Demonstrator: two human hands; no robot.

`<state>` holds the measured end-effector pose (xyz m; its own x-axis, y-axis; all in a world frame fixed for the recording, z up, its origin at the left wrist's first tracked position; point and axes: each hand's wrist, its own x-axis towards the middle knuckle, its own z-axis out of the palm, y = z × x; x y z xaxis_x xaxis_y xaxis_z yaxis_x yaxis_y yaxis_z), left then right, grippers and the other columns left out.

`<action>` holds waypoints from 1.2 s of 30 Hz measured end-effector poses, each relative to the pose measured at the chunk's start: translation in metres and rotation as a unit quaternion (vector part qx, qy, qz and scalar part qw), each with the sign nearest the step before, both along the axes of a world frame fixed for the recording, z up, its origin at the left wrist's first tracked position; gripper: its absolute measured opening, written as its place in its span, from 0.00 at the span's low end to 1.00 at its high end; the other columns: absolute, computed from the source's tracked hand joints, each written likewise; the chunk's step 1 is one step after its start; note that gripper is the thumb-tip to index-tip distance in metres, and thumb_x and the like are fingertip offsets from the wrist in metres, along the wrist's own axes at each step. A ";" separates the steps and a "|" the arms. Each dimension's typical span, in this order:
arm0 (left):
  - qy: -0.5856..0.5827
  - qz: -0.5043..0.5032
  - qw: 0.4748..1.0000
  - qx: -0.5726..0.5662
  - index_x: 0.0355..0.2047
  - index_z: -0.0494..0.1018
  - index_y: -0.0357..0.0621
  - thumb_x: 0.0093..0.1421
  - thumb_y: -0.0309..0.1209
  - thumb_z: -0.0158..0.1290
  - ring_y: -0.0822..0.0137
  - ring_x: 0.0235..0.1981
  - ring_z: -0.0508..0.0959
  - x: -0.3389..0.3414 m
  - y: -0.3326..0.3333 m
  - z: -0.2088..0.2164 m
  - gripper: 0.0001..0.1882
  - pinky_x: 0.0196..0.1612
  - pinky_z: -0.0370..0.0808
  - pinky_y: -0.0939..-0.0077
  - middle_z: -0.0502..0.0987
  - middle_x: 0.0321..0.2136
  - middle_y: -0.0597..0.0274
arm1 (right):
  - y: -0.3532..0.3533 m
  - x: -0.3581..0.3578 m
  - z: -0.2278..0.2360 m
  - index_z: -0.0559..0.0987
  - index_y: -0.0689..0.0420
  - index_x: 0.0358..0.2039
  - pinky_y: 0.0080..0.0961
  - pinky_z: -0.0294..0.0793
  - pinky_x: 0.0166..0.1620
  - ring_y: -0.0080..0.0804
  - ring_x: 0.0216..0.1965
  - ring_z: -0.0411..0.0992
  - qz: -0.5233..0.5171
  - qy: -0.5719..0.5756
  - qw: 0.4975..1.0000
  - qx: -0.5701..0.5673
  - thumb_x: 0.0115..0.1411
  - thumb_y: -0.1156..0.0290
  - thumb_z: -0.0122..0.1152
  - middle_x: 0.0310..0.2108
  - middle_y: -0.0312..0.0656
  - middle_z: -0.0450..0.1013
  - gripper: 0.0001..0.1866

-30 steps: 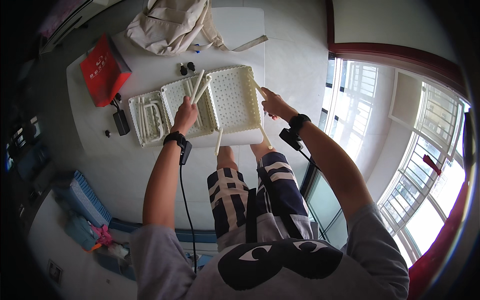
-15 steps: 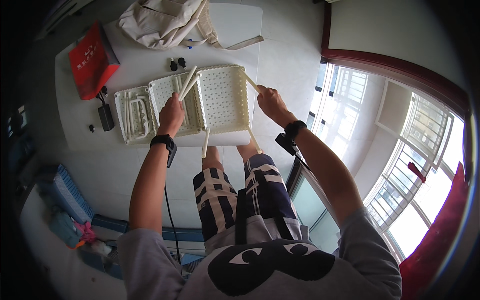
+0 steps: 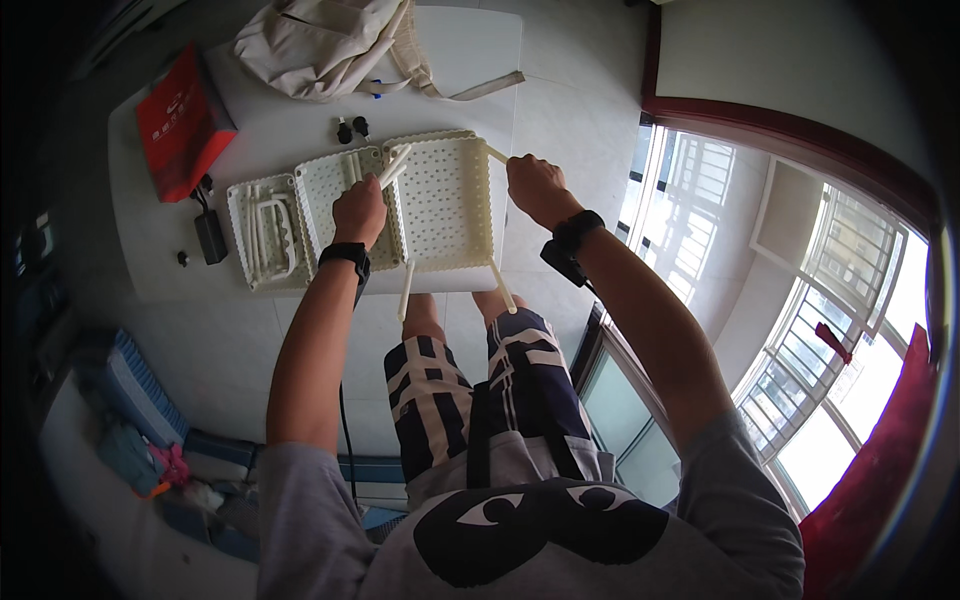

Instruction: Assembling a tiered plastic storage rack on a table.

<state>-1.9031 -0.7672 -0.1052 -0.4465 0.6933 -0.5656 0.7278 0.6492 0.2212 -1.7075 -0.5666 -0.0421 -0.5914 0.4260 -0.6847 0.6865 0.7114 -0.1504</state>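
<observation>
A cream perforated basket tray (image 3: 445, 205) lies at the right of the table, with pale tubes sticking out from its corners. Two of these, a near-left tube (image 3: 406, 290) and a near-right tube (image 3: 504, 288), point toward me past the table edge. My right hand (image 3: 540, 190) is closed around the far-right tube (image 3: 495, 153). At the tray's left side, my left hand (image 3: 360, 210) is closed on a cream tube (image 3: 396, 168); whether one or two tubes run into the fist I cannot tell. A second cream tray (image 3: 320, 190) lies partly behind that hand.
A third tray (image 3: 265, 230) at the left holds loose tubes and a curved handle-like piece. Beyond are two small black casters (image 3: 352, 130), a beige backpack (image 3: 320, 45), a red paper bag (image 3: 183, 125) and a black adapter (image 3: 210, 236). A sliding glass door (image 3: 625, 410) stands at right.
My left hand has moved right, bringing its tube closer to the right tray's far-left corner. My right hand has shifted a little up and left along its tube.
</observation>
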 end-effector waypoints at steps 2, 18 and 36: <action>0.003 0.001 1.000 -0.019 0.34 0.69 0.38 0.57 0.28 0.46 0.46 0.29 0.79 0.002 0.009 0.004 0.07 0.32 0.77 0.55 0.77 0.27 0.47 | 0.002 -0.010 0.005 0.78 0.59 0.31 0.32 0.76 0.38 0.42 0.36 0.76 0.017 -0.007 1.000 0.007 0.55 0.75 0.52 0.32 0.47 0.76 0.06; 0.023 0.032 0.999 0.019 0.43 0.63 0.40 0.62 0.34 0.46 0.46 0.30 0.79 -0.007 0.006 0.062 0.13 0.32 0.77 0.54 0.78 0.28 0.44 | -0.005 -0.026 -0.012 0.81 0.56 0.34 0.33 0.76 0.41 0.41 0.40 0.76 0.014 0.019 1.000 -0.008 0.55 0.73 0.52 0.37 0.46 0.77 0.09; 0.030 -0.003 0.999 -0.044 0.39 0.62 0.41 0.63 0.33 0.45 0.44 0.33 0.78 -0.010 0.014 0.046 0.09 0.34 0.76 0.51 0.78 0.29 0.44 | -0.016 -0.021 -0.019 0.80 0.60 0.34 0.34 0.77 0.41 0.43 0.40 0.76 -0.084 0.063 0.993 -0.055 0.55 0.75 0.52 0.37 0.49 0.76 0.09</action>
<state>-1.9126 -0.7537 -0.0593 -0.4771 0.6450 -0.5970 0.7417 0.6599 0.1201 -1.7287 -0.5825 -0.0616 -0.6019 0.4526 -0.6579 0.7651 0.5629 -0.3127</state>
